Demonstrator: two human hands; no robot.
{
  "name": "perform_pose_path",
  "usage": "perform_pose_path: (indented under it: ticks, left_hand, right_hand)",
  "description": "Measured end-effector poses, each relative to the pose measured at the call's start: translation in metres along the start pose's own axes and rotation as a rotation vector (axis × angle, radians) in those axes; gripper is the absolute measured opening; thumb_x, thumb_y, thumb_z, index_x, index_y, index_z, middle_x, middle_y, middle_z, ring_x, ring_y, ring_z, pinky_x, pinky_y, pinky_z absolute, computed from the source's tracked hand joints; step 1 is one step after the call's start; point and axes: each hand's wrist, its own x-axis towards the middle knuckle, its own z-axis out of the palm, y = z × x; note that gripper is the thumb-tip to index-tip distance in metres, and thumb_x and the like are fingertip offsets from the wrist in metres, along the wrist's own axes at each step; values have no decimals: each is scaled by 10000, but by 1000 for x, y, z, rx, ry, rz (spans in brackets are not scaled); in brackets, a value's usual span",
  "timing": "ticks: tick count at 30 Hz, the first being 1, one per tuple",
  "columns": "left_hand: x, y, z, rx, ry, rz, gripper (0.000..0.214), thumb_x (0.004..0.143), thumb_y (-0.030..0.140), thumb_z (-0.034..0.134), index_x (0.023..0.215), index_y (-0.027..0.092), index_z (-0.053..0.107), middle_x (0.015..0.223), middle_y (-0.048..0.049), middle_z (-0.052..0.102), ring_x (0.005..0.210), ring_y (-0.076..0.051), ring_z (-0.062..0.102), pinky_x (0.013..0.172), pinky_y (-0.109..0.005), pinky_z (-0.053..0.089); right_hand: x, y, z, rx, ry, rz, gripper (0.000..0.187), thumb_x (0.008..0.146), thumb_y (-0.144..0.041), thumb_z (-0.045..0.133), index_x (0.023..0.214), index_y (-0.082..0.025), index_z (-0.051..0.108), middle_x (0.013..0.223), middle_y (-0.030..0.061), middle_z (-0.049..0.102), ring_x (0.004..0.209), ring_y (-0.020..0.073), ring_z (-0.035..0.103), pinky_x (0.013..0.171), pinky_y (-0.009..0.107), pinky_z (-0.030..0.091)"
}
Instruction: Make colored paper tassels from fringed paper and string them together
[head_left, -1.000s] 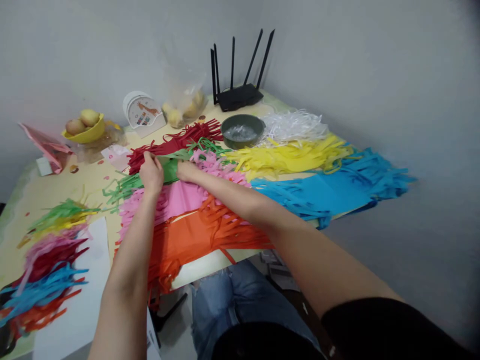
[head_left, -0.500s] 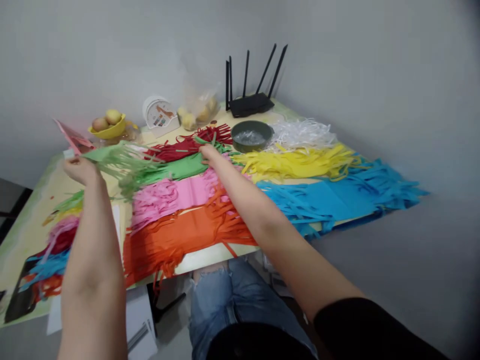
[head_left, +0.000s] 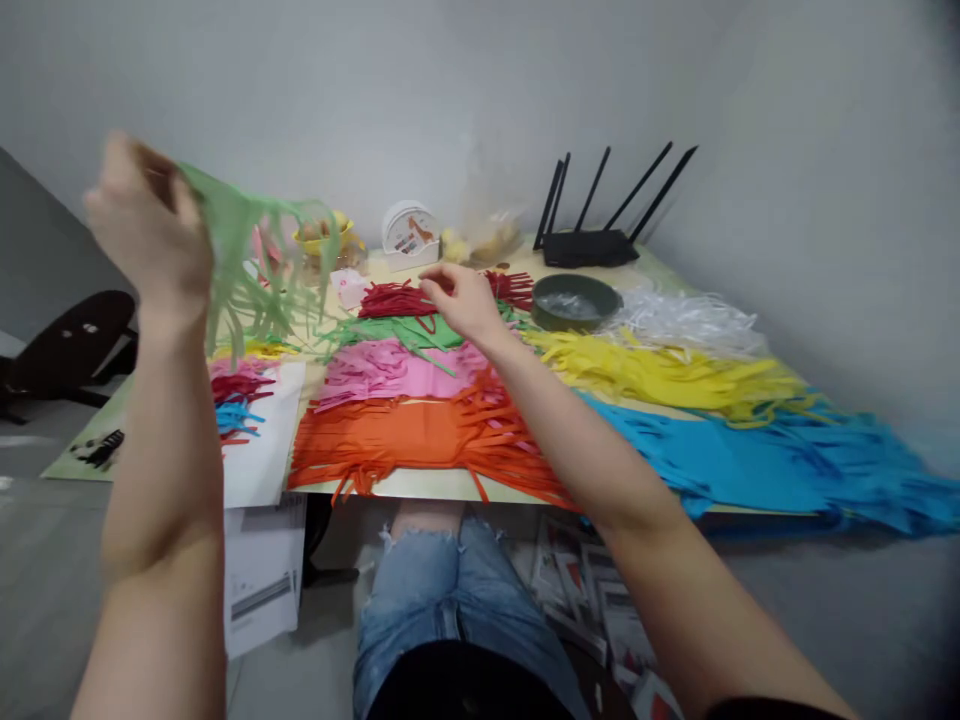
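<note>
My left hand (head_left: 154, 225) is raised at the left, closed on a light green fringed paper sheet (head_left: 251, 230) whose cut strips hang down in the air, somewhat blurred. My right hand (head_left: 463, 300) hovers over the dark red fringed paper (head_left: 394, 300) and the green fringed paper stack (head_left: 424, 333). Its thumb and forefinger are a little apart, with nothing visible between them. Nearer to me lie a pink fringed stack (head_left: 420, 370) and an orange one (head_left: 409, 435). My left forearm partly hides small coloured strips (head_left: 240, 385) on a white sheet (head_left: 262, 465).
Yellow (head_left: 667, 370) and blue fringed stacks (head_left: 750, 460) lie at the right, the blue one overhanging the table edge. White strips (head_left: 686, 318), a dark green bowl (head_left: 574, 300) and a black router (head_left: 589, 248) stand behind. A brown stool (head_left: 71, 340) is at far left.
My left hand has lifted the green fringed sheet up and away from the table. My right hand has come off the green stack. The view has shifted left.
</note>
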Motion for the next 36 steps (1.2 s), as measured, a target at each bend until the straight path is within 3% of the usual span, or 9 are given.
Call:
perform_pose_path:
  ticks: [3,6,9,13,19,24,28,32,36]
  left_hand:
    - [-48,28,4,19,-103,149,179,918,217,546,995,136,686,930,-38,733,883,-198,686,882,-328,512]
    - [-100,54,7,-97,-261,286,168,914,232,552,940,179,709,895,-35,748,844,-191,693,837,-305,517]
    - [-136,65,1,-197,-359,326,172,912,267,558,914,199,717,903,-40,753,855,-202,696,857,-315,519]
    - [-155,58,-13,-354,-482,256,213,891,361,589,950,206,721,938,-46,754,879,-206,693,858,-314,528]
    - [-168,53,-10,-593,-868,20,314,769,482,682,791,171,711,776,-41,734,759,-207,692,748,-312,580]
    - [-182,59,-11,-843,-915,-264,304,750,464,734,786,161,733,737,-89,745,645,-222,709,658,-345,621]
    - [-192,50,-14,-848,-888,-281,333,802,497,711,792,166,744,688,-67,721,564,-182,665,516,-269,562]
    - [-204,43,-16,-948,-716,-315,319,792,442,732,994,198,771,875,-57,757,726,-198,710,620,-280,593]
    - [-212,43,-23,-1091,-696,-383,128,740,314,738,843,271,801,804,-36,748,667,-179,688,569,-278,567]
  right_hand:
    - [-39,-51,6,31,-17,-308,370,951,-295,542,1241,-97,658,1227,123,719,1089,207,665,997,326,502]
    - [-73,-74,12,-75,-19,-442,543,892,-311,642,1368,-61,570,1395,161,629,1264,259,561,1119,369,412]
    - [-92,-71,8,-252,-89,-367,396,898,-210,602,1278,-105,645,1314,139,679,1254,283,550,1098,394,396]
    - [-107,-61,-24,-413,-262,-215,214,941,-204,556,1015,-140,746,922,88,752,897,234,648,852,338,439]
    - [-124,-72,-77,-294,-315,-300,117,850,-264,663,855,-170,732,763,0,682,711,143,569,714,263,389]
    - [-129,-70,-91,-131,-367,-276,144,829,-305,709,770,-174,708,697,-30,656,664,115,558,662,239,391]
    - [-136,-63,-88,-41,-364,-264,205,870,-322,673,756,-154,700,677,-20,640,621,101,543,598,226,382]
    - [-146,-57,-85,104,-302,-281,203,883,-348,658,895,-159,732,795,-1,690,698,114,593,628,220,433]
    - [-154,-52,-84,267,-348,-249,183,835,-275,640,933,-188,767,883,14,740,765,131,646,668,226,487]
